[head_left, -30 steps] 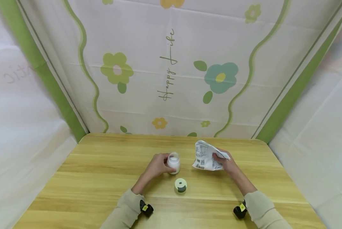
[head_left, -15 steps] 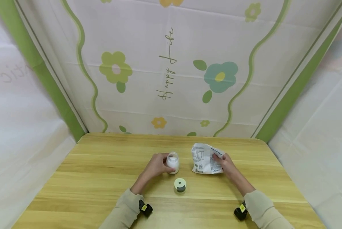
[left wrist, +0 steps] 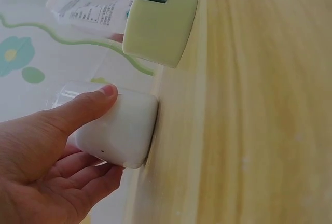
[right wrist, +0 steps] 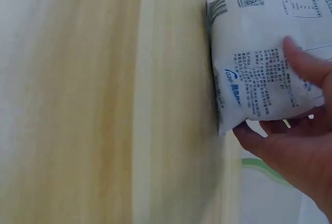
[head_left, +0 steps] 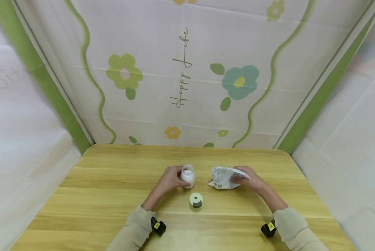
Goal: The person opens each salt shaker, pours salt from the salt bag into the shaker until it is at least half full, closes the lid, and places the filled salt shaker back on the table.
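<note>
Fingers and thumb of my left hand (head_left: 170, 179) grip a clear jar (head_left: 188, 177) with white contents, which stands upright on the table. In the left wrist view the thumb lies along the jar (left wrist: 127, 125) and the fingers curl beneath it. To the right, my right hand (head_left: 248, 179) holds a white printed bag (head_left: 222, 177) by its side, thumb on the front. The right wrist view shows small printed text and a square code on the bag (right wrist: 259, 73), its base at the tabletop. A pale green lid (head_left: 196, 199) with a dark green patch sits in front of the jar.
The wooden table (head_left: 112, 198) has its far edge against a white flowered cloth (head_left: 156, 69). White cloth walls stand on the left and right. A black camera is strapped to each wrist.
My right hand has lowered the bag to the tabletop and its top has tilted. The left hand keeps its hold on the jar. The head view has shifted slightly.
</note>
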Demonstrator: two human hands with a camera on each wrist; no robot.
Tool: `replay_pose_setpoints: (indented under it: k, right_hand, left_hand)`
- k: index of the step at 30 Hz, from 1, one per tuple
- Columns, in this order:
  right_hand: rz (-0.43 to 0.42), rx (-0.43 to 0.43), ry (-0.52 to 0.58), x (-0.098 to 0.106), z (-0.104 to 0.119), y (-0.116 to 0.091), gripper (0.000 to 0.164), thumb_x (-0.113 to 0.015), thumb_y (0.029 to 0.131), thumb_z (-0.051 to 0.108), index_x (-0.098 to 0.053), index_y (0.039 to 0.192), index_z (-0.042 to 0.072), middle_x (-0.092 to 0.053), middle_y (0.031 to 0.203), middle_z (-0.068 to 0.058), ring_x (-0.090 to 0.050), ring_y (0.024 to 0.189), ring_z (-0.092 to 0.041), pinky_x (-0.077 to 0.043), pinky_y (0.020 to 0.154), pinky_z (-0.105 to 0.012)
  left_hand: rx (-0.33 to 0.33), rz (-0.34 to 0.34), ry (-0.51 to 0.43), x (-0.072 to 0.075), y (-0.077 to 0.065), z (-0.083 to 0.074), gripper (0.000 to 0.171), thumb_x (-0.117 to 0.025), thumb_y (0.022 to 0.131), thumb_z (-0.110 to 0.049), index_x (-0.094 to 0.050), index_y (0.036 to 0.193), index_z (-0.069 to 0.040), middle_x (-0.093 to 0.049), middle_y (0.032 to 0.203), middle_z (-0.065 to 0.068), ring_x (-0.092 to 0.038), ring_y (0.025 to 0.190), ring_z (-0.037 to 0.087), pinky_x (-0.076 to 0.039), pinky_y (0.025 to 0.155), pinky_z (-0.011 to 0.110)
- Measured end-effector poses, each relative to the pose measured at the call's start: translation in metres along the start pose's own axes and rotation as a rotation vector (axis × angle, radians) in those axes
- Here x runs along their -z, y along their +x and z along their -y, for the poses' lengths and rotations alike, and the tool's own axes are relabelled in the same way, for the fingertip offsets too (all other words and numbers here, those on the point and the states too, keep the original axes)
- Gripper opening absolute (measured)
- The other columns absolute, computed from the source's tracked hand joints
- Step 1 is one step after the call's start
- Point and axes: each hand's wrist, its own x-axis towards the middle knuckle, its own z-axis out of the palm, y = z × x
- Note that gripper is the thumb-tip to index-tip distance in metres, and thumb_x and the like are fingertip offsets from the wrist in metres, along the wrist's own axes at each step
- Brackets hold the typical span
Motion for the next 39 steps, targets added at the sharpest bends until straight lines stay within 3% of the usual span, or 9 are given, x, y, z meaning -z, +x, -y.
replay_pose_setpoints:
  k: [4, 7, 12, 17, 20, 30, 34, 39]
  right_hand:
    - [-0.02, 0.073, -0.168, -0.004, -0.005, -0.003, 0.017, -0.079, 0.083, 0.008, -0.071, 0.097, 0.002, -0.074, 0.096, -0.008, -0.062, 0.084, -0.006, -0.051, 0.078, -0.023]
    - [-0.056, 0.081, -0.26, -0.005, -0.008, -0.004, 0.02, -0.081, 0.082, 0.011, -0.073, 0.098, 0.004, -0.075, 0.097, -0.01, -0.064, 0.085, -0.007, -0.053, 0.079, -0.025]
    - [-0.084, 0.048, -0.363, -0.003, -0.013, -0.002, 0.033, -0.081, 0.081, 0.013, -0.072, 0.11, 0.001, -0.075, 0.106, -0.014, -0.07, 0.097, -0.024, -0.056, 0.09, -0.043]
    - [-0.08, 0.04, -0.365, -0.001, -0.015, -0.001, 0.038, -0.08, 0.082, 0.013, -0.07, 0.115, -0.002, -0.073, 0.113, -0.018, -0.069, 0.105, -0.036, -0.053, 0.094, -0.055]
    - [-0.088, 0.045, -0.365, 0.0, -0.015, -0.003, 0.038, -0.081, 0.082, 0.015, -0.07, 0.115, -0.001, -0.074, 0.112, -0.017, -0.069, 0.105, -0.034, -0.054, 0.093, -0.053]
    - [-0.063, 0.119, -0.377, 0.006, -0.012, -0.009, 0.038, -0.08, 0.083, 0.016, -0.07, 0.117, 0.0, -0.075, 0.108, -0.014, -0.069, 0.095, -0.014, -0.055, 0.085, -0.028]
    - [-0.064, 0.07, -0.356, 0.008, -0.01, -0.009, 0.041, -0.081, 0.083, 0.016, -0.068, 0.118, 0.0, -0.074, 0.107, -0.014, -0.064, 0.089, -0.009, -0.053, 0.079, -0.025]
    - [-0.097, 0.003, -0.32, 0.011, -0.01, -0.008, 0.032, -0.082, 0.081, 0.013, -0.069, 0.108, 0.002, -0.071, 0.102, -0.012, -0.057, 0.084, -0.01, -0.048, 0.076, -0.022]
  left_hand:
    - [0.0, 0.007, -0.001, -0.001, 0.0, -0.001, 0.055, -0.089, 0.074, -0.022, -0.068, 0.122, -0.005, -0.073, 0.112, 0.011, -0.069, 0.101, 0.022, -0.057, 0.09, 0.04]
    - [0.002, 0.008, 0.003, -0.001, 0.001, -0.001, 0.055, -0.089, 0.074, -0.022, -0.068, 0.123, -0.005, -0.073, 0.112, 0.011, -0.069, 0.101, 0.021, -0.056, 0.09, 0.039]
    - [-0.008, 0.008, 0.004, -0.001, 0.005, -0.001, 0.057, -0.089, 0.073, -0.022, -0.068, 0.124, -0.005, -0.074, 0.112, 0.011, -0.068, 0.1, 0.021, -0.056, 0.09, 0.038]
    - [-0.008, 0.004, -0.008, -0.001, 0.005, -0.001, 0.059, -0.09, 0.073, -0.021, -0.067, 0.124, -0.004, -0.073, 0.112, 0.011, -0.068, 0.1, 0.021, -0.056, 0.091, 0.039]
    - [-0.006, 0.008, -0.001, -0.001, 0.004, -0.001, 0.059, -0.089, 0.073, -0.022, -0.067, 0.125, -0.004, -0.073, 0.113, 0.012, -0.068, 0.101, 0.022, -0.056, 0.091, 0.038]
    - [-0.001, 0.009, -0.002, 0.0, 0.001, 0.0, 0.06, -0.089, 0.073, -0.022, -0.067, 0.125, -0.004, -0.073, 0.115, 0.012, -0.068, 0.103, 0.022, -0.056, 0.092, 0.039]
    - [-0.004, 0.006, -0.002, 0.001, 0.001, 0.001, 0.06, -0.089, 0.074, -0.022, -0.066, 0.126, -0.003, -0.072, 0.115, 0.013, -0.068, 0.103, 0.023, -0.056, 0.093, 0.041]
    - [-0.002, 0.006, 0.001, 0.001, 0.0, 0.002, 0.059, -0.089, 0.074, -0.023, -0.066, 0.125, -0.003, -0.072, 0.115, 0.013, -0.067, 0.104, 0.023, -0.055, 0.093, 0.041]
